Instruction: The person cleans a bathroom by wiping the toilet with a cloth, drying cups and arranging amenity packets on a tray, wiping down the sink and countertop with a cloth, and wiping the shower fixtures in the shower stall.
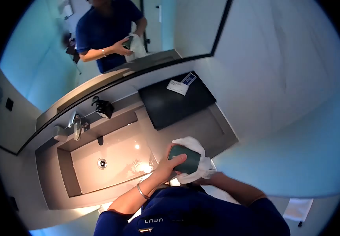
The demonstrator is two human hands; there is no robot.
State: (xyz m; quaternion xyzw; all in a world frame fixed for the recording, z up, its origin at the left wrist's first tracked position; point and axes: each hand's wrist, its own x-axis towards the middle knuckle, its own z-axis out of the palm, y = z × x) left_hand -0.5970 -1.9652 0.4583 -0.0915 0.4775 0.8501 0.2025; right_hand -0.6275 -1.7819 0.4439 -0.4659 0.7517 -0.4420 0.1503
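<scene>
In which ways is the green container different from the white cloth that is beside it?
Colour: the green container is dark, while the white cloth is pale.
Shape: the container looks firm; the cloth is loose and folded.
Position: the container is gripped by the left hand; the cloth wraps partly around the container.
Shared: both also show in the mirror.

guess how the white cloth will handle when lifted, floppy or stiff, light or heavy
The white cloth is probably floppy, since it curves around the dark green container and bunches in soft folds near the right hand. It looks likely light, judging by its thin edge, though dampness cannot be told.
</scene>
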